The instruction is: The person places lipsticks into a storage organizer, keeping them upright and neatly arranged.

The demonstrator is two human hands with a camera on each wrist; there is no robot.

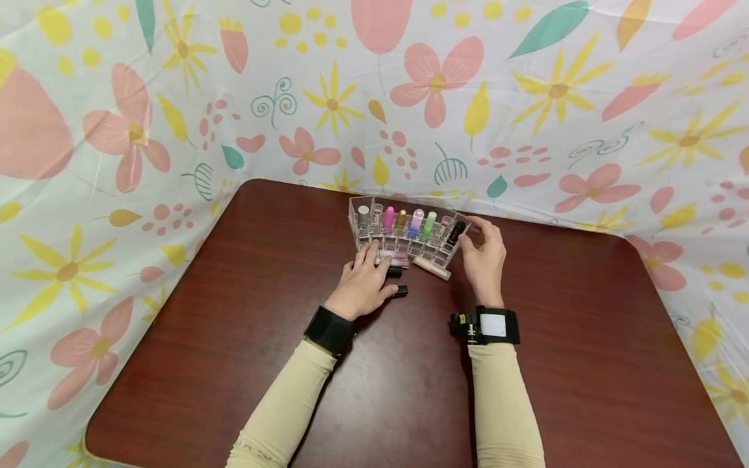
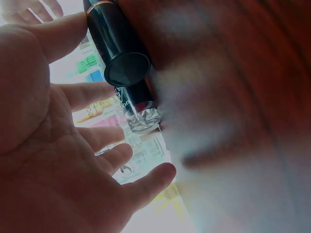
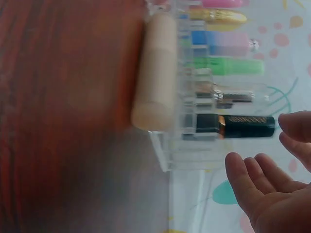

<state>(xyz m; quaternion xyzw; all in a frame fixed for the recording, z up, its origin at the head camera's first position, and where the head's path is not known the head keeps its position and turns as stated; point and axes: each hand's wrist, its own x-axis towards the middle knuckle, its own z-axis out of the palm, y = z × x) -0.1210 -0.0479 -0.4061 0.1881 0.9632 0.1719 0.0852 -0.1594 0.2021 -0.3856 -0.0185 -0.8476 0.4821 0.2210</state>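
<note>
A clear tiered lipstick organizer point(image 1: 439, 252) stands at the table's back edge with a row of upright tubes. In its right end slot is a black lipstick point(image 3: 248, 126). My right hand point(image 1: 486, 257) is beside that lipstick, thumb and fingers spread, holding nothing; the thumb is close to its top. Over several tubes lying before the organizer, my left hand point(image 1: 359, 286) reaches with fingers extended. Its thumb touches or nearly touches a black lipstick point(image 2: 126, 63). Beyond that is a tube with a clear faceted end point(image 2: 144, 119). A pale pink tube point(image 3: 155, 73) lies along the organizer's front.
Upright in the back row are a magenta tube point(image 1: 389, 218), a gold one point(image 1: 401, 219), a pink-and-blue one point(image 1: 416, 222) and a green one point(image 1: 430, 223). The dark brown table point(image 1: 404, 403) meets a floral curtain point(image 1: 363, 97) behind.
</note>
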